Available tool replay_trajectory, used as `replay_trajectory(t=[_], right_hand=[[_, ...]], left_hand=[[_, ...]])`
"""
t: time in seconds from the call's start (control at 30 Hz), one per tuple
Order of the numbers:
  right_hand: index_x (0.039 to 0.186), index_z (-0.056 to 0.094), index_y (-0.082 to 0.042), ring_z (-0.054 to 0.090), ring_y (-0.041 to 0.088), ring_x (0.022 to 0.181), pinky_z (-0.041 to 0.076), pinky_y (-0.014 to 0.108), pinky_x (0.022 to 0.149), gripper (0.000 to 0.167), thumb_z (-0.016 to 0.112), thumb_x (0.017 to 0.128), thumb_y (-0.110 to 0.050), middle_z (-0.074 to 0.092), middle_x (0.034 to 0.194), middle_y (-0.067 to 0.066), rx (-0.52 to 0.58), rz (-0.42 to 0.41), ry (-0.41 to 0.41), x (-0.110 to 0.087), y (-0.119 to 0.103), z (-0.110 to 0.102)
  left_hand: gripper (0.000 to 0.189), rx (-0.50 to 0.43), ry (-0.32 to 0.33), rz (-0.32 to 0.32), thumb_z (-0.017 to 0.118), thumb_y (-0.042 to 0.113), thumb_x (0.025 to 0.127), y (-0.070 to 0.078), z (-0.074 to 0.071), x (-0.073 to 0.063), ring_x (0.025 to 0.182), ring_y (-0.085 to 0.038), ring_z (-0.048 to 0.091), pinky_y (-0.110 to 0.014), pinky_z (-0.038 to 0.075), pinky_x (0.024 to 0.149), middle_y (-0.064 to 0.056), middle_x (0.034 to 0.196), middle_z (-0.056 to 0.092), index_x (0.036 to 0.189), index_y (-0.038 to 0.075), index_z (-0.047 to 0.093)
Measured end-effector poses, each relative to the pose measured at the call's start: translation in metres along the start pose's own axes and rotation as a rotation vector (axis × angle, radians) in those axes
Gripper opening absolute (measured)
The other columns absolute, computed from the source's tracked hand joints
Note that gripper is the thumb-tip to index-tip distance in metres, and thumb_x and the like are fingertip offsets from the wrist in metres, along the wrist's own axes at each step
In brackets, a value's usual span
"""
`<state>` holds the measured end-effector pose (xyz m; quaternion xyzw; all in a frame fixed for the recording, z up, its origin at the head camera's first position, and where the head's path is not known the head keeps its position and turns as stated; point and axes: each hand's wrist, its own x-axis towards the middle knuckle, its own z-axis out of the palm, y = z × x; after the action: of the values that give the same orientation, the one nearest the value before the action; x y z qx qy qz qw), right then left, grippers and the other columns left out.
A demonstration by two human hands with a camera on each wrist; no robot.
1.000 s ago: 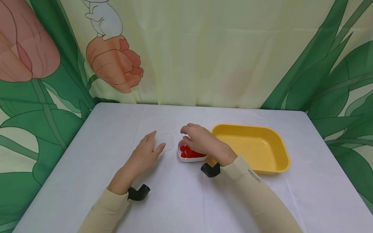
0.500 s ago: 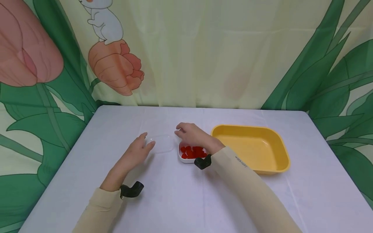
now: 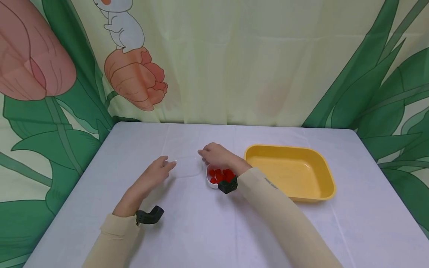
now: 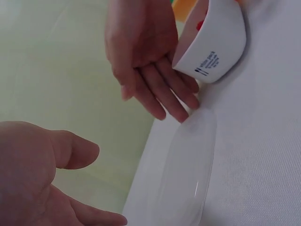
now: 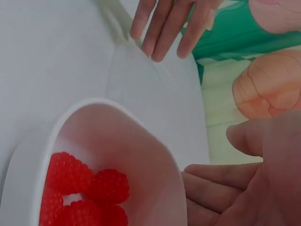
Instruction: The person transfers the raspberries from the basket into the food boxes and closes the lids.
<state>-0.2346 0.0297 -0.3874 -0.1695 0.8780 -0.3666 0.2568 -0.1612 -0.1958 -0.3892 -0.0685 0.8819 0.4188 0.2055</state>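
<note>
A clear plastic lid (image 3: 188, 167) lies flat on the white-covered table between the two hands. My left hand (image 3: 153, 175) is at its left end, thumb and fingers spread; the right wrist view shows these fingertips at the lid's edge, contact unclear. My right hand (image 3: 219, 156) reaches over the back of a small white container (image 4: 218, 42), its extended fingertips close to the lid's right end. In the left wrist view those fingers are loosely straight, with nothing gripped. Several red raspberries (image 5: 70, 174) sit inside the container, partly hidden in the head view by the right wrist camera.
A yellow tray (image 3: 295, 173) with raised sides stands to the right of the container, behind the right forearm. A curtain (image 3: 234, 67) printed with plants and a rabbit hangs behind the table's far edge.
My left hand has drawn back left from the lid, leaving more of it visible. My right hand has shifted left across the container toward the lid's right end.
</note>
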Motion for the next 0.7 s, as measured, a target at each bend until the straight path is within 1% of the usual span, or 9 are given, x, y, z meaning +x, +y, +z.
replay_trajectory(t=[0.07,0.13,0.27,0.4,0.57,0.7], right_hand=[[0.128,0.061,0.0,0.064,0.026,0.101,0.054,0.036,0.094,0.043,0.046,0.105,-0.033,0.067,0.113,0.015,0.028,0.011,-0.007,-0.0009,-0.0026,0.0004],[0.128,0.061,0.0,0.065,0.027,0.102,0.053,0.036,0.094,0.044,0.045,0.105,-0.033,0.068,0.114,0.016,0.039,0.014,-0.011,-0.0013,-0.0048,0.0009],[0.126,0.063,0.0,0.064,0.025,0.097,0.053,0.035,0.091,0.044,0.046,0.104,-0.034,0.068,0.111,0.015,0.031,0.025,-0.001,-0.0008,-0.0071,0.0017],[0.126,0.063,-0.001,0.061,0.025,0.099,0.052,0.034,0.089,0.043,0.046,0.104,-0.034,0.067,0.11,0.014,0.049,0.035,0.002,0.0,-0.0076,0.003],[0.128,0.062,-0.001,0.058,0.028,0.101,0.051,0.033,0.089,0.041,0.046,0.104,-0.031,0.066,0.11,0.016,0.091,0.035,0.008,-0.0022,-0.0098,0.0027],[0.132,0.06,-0.001,0.059,0.031,0.107,0.052,0.036,0.094,0.041,0.047,0.104,-0.028,0.065,0.115,0.018,0.141,0.03,0.005,-0.005,-0.0102,0.0012]], left_hand=[[0.074,-0.033,-0.001,-0.009,0.039,0.041,0.105,-0.0001,-0.0002,0.0006,0.137,-0.042,0.046,-0.06,0.033,0.115,-0.027,0.158,0.028,0.157,-0.002,0.009],[0.075,-0.051,0.003,-0.014,0.04,0.041,0.105,-0.0001,-0.0001,0.0011,0.136,-0.042,0.048,-0.06,0.033,0.115,-0.027,0.158,0.03,0.157,-0.003,0.009],[0.075,-0.088,0.014,-0.021,0.041,0.041,0.104,0.0005,-0.0001,0.0007,0.137,-0.041,0.047,-0.059,0.03,0.117,-0.026,0.161,0.023,0.157,-0.002,0.01],[0.075,-0.135,0.026,-0.031,0.042,0.041,0.104,-0.0004,-0.0002,-0.001,0.139,-0.04,0.044,-0.057,0.028,0.118,-0.025,0.163,0.016,0.157,-0.001,0.011],[0.072,-0.195,0.046,-0.024,0.042,0.037,0.105,-0.0034,-0.001,-0.0013,0.141,-0.04,0.041,-0.054,0.032,0.118,-0.027,0.161,0.022,0.157,-0.002,0.011],[0.071,-0.221,0.056,-0.015,0.041,0.036,0.105,-0.0049,-0.0014,-0.0001,0.142,-0.04,0.041,-0.053,0.032,0.117,-0.026,0.16,0.024,0.157,-0.002,0.011]])
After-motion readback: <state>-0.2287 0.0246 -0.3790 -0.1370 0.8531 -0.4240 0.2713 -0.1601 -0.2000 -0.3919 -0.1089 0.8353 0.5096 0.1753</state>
